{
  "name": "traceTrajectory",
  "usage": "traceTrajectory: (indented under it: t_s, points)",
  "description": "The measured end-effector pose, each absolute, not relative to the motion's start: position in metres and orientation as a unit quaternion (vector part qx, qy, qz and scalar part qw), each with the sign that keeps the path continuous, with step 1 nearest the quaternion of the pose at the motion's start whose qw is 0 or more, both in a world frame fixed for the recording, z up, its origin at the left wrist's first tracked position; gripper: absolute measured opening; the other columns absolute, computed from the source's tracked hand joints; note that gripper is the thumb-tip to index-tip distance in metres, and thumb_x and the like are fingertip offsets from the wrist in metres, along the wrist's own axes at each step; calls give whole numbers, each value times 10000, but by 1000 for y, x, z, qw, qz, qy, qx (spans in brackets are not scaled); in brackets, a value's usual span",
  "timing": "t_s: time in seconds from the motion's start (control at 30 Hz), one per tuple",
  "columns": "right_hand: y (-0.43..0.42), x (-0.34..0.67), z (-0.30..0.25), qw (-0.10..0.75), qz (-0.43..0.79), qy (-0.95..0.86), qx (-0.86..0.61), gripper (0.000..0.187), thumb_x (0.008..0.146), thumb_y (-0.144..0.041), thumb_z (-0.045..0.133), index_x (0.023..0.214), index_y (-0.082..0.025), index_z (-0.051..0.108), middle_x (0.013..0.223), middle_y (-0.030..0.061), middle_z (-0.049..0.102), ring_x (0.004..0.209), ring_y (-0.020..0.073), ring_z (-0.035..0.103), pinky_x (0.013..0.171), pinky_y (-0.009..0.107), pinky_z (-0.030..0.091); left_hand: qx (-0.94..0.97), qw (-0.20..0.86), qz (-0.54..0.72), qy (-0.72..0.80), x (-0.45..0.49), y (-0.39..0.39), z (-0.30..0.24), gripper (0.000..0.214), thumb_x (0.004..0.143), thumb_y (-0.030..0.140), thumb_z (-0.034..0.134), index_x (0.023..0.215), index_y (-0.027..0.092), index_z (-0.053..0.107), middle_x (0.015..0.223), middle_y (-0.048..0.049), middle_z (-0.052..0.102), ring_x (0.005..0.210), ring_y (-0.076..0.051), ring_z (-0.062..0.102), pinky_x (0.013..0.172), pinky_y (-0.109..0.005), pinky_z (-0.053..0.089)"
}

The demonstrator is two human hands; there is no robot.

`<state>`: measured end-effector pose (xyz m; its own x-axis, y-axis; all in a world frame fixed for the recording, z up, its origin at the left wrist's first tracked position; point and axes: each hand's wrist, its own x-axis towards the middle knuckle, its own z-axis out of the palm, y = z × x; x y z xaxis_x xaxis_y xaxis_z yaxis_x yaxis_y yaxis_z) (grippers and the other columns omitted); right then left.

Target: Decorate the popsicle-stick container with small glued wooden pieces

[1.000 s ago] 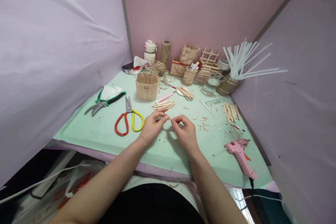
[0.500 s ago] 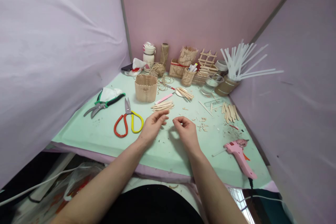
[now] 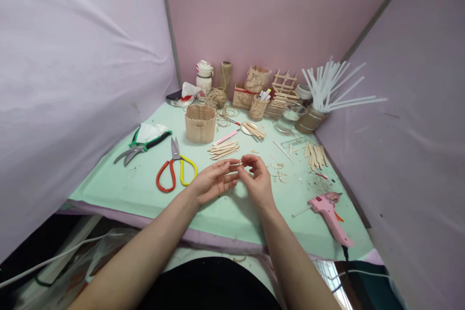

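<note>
Tiny pale fragment (image 3: 240, 162) appeared pinched by the right hand (image 3: 258, 181); the left hand (image 3: 213, 182) had fingers loosely spread. Craft-stick container (image 3: 200, 129) stood assembled; wood chips (image 3: 279, 174) lay unattached.

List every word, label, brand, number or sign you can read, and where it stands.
No readable text anywhere.
White bottle: pink markings, too small to read.
Clear ruler-like strip: any markings too small to read.
Pink glue gun: any lettering too small to read.
</note>
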<state>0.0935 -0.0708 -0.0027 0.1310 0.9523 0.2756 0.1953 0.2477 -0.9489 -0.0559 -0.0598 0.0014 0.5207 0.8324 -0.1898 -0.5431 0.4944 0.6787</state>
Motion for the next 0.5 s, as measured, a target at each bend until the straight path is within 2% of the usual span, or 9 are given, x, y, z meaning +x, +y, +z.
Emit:
traceTrajectory:
  t_s: [0.5]
  points:
    - [-74, 93, -2, 557, 279, -582, -523, 109, 760, -227, 581, 863, -212, 616, 868, 15, 632, 857, 183, 569, 822, 325, 421, 281, 839, 395, 246, -56, -63, 0, 232, 812, 307, 668, 1011, 189, 679, 1080, -91, 654, 986, -179, 629, 880, -302, 482]
